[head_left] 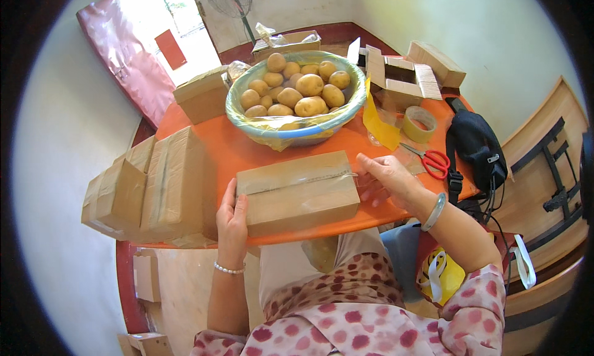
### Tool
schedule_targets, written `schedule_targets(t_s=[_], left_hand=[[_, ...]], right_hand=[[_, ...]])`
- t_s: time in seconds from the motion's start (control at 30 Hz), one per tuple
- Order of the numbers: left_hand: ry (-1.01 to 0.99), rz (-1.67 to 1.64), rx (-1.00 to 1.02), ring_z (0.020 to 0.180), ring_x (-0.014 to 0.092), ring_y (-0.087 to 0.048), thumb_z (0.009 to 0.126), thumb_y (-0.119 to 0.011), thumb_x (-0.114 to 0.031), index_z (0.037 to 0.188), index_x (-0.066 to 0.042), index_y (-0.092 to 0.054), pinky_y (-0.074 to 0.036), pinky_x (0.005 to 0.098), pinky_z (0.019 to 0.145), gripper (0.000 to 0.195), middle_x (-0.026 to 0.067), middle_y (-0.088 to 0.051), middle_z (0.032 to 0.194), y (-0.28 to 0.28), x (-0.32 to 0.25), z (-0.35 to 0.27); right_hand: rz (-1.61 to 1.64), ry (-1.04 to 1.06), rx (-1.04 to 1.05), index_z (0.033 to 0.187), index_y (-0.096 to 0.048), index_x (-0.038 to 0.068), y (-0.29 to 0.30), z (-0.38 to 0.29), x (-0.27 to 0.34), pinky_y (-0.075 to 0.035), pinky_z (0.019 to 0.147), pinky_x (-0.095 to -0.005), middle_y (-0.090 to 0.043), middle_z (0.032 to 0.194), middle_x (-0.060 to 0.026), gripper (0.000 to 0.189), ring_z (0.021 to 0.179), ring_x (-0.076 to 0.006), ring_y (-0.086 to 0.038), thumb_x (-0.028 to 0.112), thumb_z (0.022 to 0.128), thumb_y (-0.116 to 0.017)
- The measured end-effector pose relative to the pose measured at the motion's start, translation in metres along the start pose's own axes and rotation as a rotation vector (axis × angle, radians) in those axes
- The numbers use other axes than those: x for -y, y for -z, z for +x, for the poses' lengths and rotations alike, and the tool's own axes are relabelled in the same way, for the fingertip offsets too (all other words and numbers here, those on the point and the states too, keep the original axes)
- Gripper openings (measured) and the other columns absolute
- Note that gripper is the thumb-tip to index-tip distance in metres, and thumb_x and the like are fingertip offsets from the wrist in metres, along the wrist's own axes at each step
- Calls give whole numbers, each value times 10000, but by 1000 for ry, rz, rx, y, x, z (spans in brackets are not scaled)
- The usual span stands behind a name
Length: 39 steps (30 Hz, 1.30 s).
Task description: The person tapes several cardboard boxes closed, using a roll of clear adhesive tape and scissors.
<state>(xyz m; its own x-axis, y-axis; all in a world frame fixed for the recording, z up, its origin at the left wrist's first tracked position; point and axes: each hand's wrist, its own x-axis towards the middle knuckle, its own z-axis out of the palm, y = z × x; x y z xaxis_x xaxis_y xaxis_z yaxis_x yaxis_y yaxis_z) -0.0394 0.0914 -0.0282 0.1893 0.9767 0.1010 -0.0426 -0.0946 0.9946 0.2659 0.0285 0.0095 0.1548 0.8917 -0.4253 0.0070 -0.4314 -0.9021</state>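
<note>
A closed cardboard box (297, 193) lies in front of me, near the front edge of the orange table (218, 142). Clear packing tape (320, 177) runs along its top seam, and a loose bit sticks out at the right end. My left hand (233, 217) grips the box's left end, thumb on the near side. Beside the right end is my right hand (385, 177), slightly blurred, thumb and fingers apart. Whether its fingertips touch the tape I cannot tell.
Behind the box stands a basin (297, 135) lined with plastic and full of potatoes (310, 84). Taped boxes (169, 184) sit at left. On the right lie red-handled scissors (434, 163), a tape roll (419, 124), a yellow strip (378, 124), an open carton (399, 80) and a black bag (478, 145).
</note>
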Motion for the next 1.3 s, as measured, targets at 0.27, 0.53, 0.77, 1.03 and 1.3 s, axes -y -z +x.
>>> schedule_targets(t_s=[0.27, 0.53, 0.77, 1.03, 1.3], left_hand=[[6, 21, -6, 1343, 199, -397, 994, -447, -75, 1465, 80, -265, -326, 321, 1105, 528, 165, -356, 1503, -1, 2, -2], [11, -6, 5, 1355, 207, -378, 977, -443, -48, 1461, 109, -245, -309, 312, 1108, 546, 179, -355, 1498, 2, 5, -2], [-21, 16, 10, 1337, 190, -393, 980, -443, -51, 1462, 100, -258, -315, 306, 1102, 537, 170, -386, 1476, 2, 7, -3], [-516, 967, -24, 1366, 324, -390, 846, -629, -52, 1400, 11, -439, -292, 390, 1128, 589, 177, -425, 1470, -4, -24, -6], [-791, 1018, 705, 1328, 349, -420, 793, -704, -189, 1286, -2, -538, -326, 456, 1090, 553, 177, -489, 1400, -102, -71, 26]], right_hand=[[343, 86, -29, 843, -613, 79, -13, 12, -25, -495, 477, -263, -646, 747, -15, 177, 603, -102, -606, 219, 952, -611], [414, 191, -98, 812, -565, 47, -28, 12, -32, -445, 455, -259, -580, 686, -26, 204, 540, -115, -536, 184, 961, -584], [424, 332, -114, 810, -544, 28, -30, 14, -39, -396, 434, -253, -561, 657, -32, 194, 487, -114, -501, 147, 961, -572], [495, 307, -141, 809, -551, 35, -33, 20, -46, -377, 405, -254, -553, 638, -19, 196, 468, -104, -486, 154, 964, -573], [587, 217, -138, 804, -553, 66, -35, 17, -44, -363, 387, -247, -532, 624, -4, 198, 467, -91, -472, 185, 959, -586]])
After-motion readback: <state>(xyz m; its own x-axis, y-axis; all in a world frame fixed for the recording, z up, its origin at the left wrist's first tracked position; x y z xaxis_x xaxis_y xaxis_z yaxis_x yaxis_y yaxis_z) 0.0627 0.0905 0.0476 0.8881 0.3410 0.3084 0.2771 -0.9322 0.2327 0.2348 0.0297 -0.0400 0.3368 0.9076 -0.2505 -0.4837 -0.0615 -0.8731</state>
